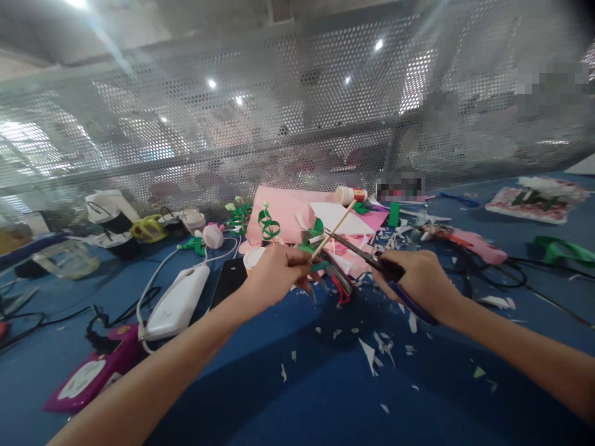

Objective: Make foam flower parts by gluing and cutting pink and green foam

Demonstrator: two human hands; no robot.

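My left hand pinches a thin wooden stick, which slants up and away to the right. Green paper shows close to the stick, partly hidden by my fingers. In my right hand is a pair of scissors with dark blades and a blue handle. The blades point left toward the stick and green paper; whether they touch is unclear. Under the hands lies a red-handled tool, partly covered. Pink paper sheets and a white sheet lie just beyond.
White paper scraps litter the blue table. Left are a white device with a cable, a purple object and tape rolls. A pink glue gun lies right. Paper cups and perforated metal panels stand behind.
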